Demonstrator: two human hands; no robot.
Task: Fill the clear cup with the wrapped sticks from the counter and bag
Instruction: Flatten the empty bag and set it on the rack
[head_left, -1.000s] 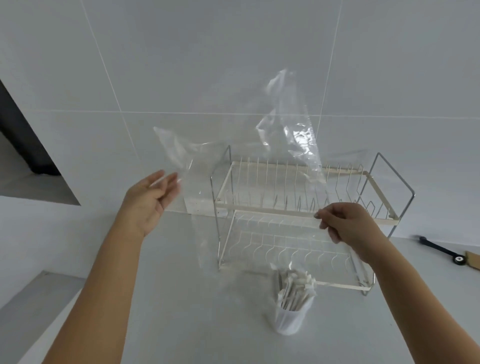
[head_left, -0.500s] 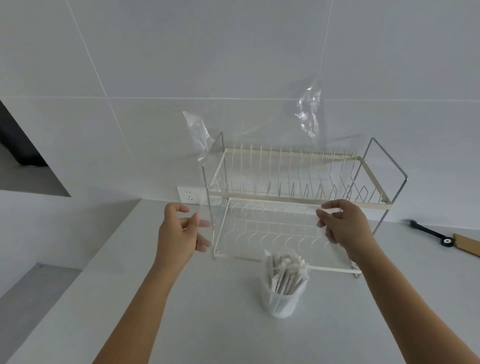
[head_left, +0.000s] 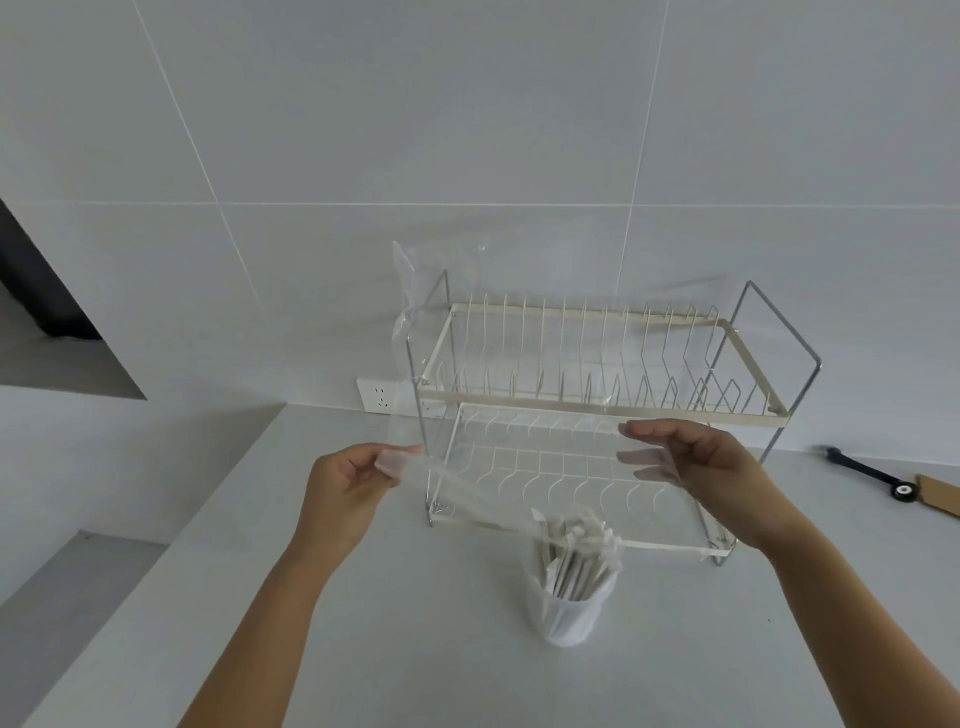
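Observation:
The clear cup (head_left: 569, 610) stands on the counter in front of me, packed with several white wrapped sticks (head_left: 576, 540) that poke out of its rim. I hold a clear plastic bag (head_left: 415, 291) stretched between both hands above the cup; it looks empty and its far end rises behind the rack's left side. My left hand (head_left: 345, 486) pinches the bag's left edge. My right hand (head_left: 696, 467) grips its right edge, fingers curled in front of the rack.
A two-tier wire dish rack (head_left: 597, 410) stands against the tiled wall just behind the cup. A wall socket (head_left: 378, 395) sits left of it. A black tool (head_left: 865, 473) and a brown board (head_left: 937, 493) lie at the far right. The counter's edge (head_left: 156, 561) drops off on the left.
The bag, earlier held high and spread upright, has come down and is now pulled nearly flat between my hands. My left hand moved right and closed on the bag's edge.

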